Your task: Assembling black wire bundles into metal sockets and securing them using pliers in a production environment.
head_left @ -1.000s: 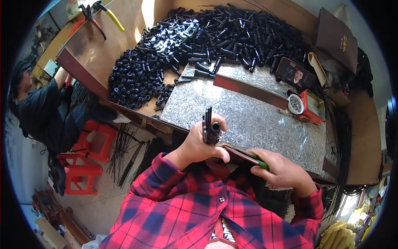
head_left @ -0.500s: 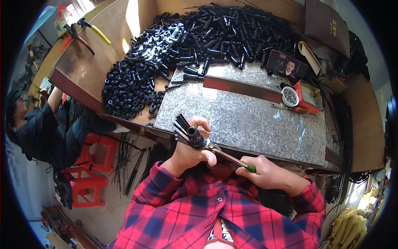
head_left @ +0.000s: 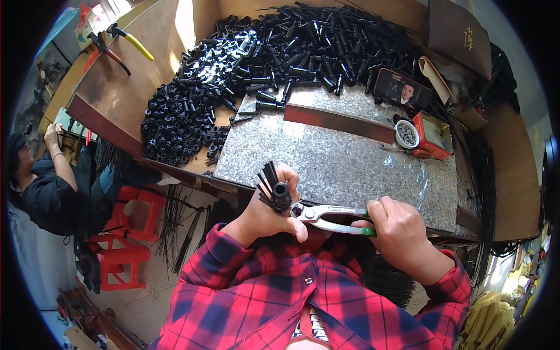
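Note:
My left hand (head_left: 258, 214) is closed around a black tube (head_left: 281, 195) with a round open end and several thin black ribs fanned along its side. In my right hand (head_left: 399, 228) are the green-tipped handles of metal pincers (head_left: 332, 217), spread apart. The pincers' jaws meet the lower side of the tube, close to my left thumb; what they grip there is hidden. Both hands are in front of the near edge of a speckled stone slab (head_left: 350, 169).
Black tubes (head_left: 344, 46) and small black ribbed caps (head_left: 181, 116) lie heaped behind the slab. A metal bar (head_left: 338, 123), a white cup (head_left: 406, 134) of small metal bits, a red box (head_left: 433, 137) and a phone (head_left: 402, 89) sit there. A co-worker (head_left: 52, 181) sits left by red stools (head_left: 119, 265).
My right hand has moved up and right, and the pincers have turned so both handles show, spread apart. The tube has tipped slightly and shifted right. The co-worker's arm has moved.

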`<action>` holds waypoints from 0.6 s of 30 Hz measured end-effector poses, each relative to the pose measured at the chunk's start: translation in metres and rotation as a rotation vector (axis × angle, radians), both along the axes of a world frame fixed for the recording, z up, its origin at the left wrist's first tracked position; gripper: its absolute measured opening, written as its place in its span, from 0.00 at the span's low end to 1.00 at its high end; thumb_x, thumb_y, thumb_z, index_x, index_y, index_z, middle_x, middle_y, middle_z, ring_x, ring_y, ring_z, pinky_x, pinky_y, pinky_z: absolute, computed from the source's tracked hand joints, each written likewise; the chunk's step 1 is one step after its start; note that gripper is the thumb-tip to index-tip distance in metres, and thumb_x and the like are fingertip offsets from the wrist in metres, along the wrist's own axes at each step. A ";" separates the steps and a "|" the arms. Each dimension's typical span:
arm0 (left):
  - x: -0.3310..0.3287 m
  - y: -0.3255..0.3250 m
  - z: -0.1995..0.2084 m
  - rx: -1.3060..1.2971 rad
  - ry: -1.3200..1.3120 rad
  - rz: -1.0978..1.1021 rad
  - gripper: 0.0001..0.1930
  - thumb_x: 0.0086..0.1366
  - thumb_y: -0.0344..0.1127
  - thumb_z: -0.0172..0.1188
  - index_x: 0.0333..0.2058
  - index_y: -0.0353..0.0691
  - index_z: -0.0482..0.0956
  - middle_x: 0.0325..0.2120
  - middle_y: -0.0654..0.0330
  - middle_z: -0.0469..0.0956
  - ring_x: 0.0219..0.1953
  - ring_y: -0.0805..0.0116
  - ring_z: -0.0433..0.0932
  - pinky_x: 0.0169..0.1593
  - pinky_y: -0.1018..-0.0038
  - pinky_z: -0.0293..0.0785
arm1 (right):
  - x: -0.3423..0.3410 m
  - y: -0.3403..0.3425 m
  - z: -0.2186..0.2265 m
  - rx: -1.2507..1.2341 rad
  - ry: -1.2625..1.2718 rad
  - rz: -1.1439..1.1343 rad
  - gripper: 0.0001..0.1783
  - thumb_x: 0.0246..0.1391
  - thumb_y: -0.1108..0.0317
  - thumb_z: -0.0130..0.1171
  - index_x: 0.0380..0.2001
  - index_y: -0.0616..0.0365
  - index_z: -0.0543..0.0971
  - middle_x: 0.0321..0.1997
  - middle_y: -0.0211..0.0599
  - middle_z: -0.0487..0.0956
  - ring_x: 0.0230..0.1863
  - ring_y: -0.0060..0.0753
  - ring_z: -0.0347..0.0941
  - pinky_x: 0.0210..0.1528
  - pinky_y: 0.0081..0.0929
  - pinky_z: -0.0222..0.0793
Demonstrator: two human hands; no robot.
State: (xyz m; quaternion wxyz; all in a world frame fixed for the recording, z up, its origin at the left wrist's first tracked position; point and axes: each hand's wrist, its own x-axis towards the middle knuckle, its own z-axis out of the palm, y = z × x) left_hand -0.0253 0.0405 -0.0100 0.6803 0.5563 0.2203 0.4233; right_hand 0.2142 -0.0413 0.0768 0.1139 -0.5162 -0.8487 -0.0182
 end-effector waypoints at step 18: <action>0.002 0.000 0.001 -0.179 -0.128 -0.118 0.30 0.47 0.53 0.72 0.32 0.45 0.59 0.15 0.69 0.58 0.16 0.78 0.59 0.21 0.80 0.54 | 0.002 -0.003 -0.008 -0.370 0.137 0.024 0.20 0.46 0.60 0.65 0.32 0.59 0.67 0.24 0.45 0.73 0.26 0.50 0.74 0.27 0.40 0.69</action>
